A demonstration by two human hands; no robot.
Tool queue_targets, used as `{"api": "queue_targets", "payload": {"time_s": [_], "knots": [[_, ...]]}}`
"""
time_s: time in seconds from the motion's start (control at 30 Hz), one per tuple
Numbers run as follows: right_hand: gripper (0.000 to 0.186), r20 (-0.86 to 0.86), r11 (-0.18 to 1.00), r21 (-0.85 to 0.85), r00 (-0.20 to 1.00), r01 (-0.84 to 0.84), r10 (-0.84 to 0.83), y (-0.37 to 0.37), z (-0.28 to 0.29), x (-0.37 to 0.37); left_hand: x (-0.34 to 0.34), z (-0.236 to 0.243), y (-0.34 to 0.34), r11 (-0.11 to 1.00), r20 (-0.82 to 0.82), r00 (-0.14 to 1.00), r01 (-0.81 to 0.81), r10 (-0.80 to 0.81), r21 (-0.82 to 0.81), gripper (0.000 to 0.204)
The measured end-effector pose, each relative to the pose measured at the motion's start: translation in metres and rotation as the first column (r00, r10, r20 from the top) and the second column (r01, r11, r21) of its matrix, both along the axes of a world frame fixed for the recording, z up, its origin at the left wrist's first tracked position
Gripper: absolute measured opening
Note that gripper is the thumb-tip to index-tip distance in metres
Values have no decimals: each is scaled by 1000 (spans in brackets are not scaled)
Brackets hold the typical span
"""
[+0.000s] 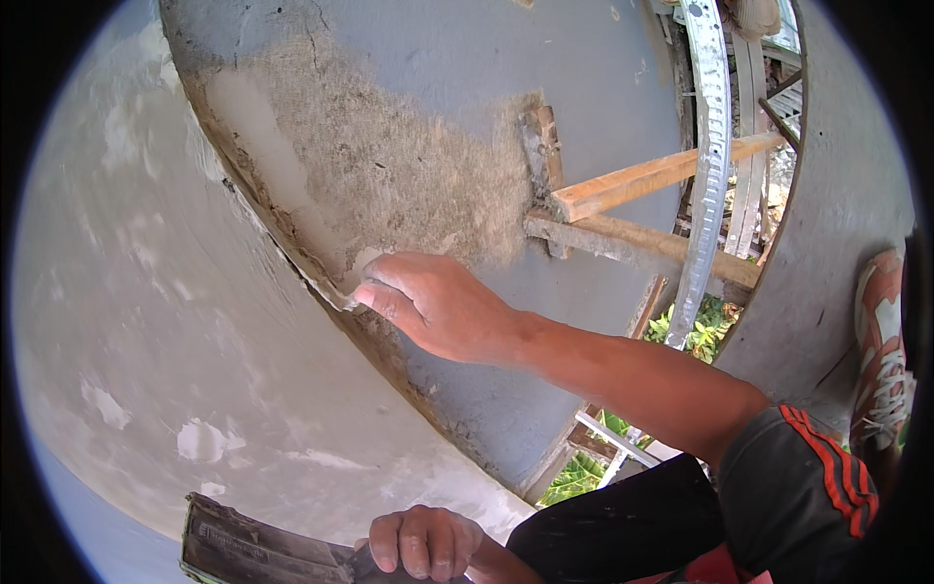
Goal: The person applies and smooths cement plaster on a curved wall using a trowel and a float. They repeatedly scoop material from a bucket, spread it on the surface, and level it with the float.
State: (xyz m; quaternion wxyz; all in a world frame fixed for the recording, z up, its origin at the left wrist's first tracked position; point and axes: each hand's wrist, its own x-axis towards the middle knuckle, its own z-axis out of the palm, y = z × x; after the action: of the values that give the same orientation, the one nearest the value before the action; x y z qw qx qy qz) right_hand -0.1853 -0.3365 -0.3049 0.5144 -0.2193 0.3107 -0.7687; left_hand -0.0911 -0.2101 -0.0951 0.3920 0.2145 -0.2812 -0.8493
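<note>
My right hand [438,307] reaches across to a rough wall edge, where a smooth grey plastered face [224,321] meets a recessed surface. Thumb and fingers are pinched together at a pale, ragged strip of plaster [331,289] along that edge. What lies between the fingertips, if anything, is hidden. Low in the view, my left hand [426,543] is wrapped round the handle of a long plastering trowel [263,545]. Its dark, flat blade points left and has dried plaster along its rim. The trowel's lower part is cut off by the view.
Beyond my right hand, a blue-grey wall [467,58] has a rough bare patch [389,156]. Wooden beams [642,180] project from it, crossed by a perforated metal strip [707,175]. Plants [579,477] show through an opening. A laced shoe [880,341] rests at right.
</note>
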Motion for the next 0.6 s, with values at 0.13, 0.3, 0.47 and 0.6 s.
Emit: {"api": "queue_targets", "payload": {"time_s": [0.13, 0.3, 0.47, 0.6], "knots": [[34, 5, 994, -10, 994, -107, 107, 57, 15, 45, 7, 9, 14, 1000, -29, 1000, 0, 0, -4, 39], [33, 0, 913, 182, 929, -364, 370, 153, -4, 59, 18, 16, 26, 1000, 33, 999, -22, 22, -10, 39], [36, -113, 857, 493, 965, -153, 237, 138, -29, 14, 48, 25, 48, 1000, 84, 996, 3, -2, -15, 33], [36, -62, 846, 506, 971, -168, 229, 122, -12, -23, 65, 37, 63, 999, 107, 994, -23, 26, -29, 37]]}}
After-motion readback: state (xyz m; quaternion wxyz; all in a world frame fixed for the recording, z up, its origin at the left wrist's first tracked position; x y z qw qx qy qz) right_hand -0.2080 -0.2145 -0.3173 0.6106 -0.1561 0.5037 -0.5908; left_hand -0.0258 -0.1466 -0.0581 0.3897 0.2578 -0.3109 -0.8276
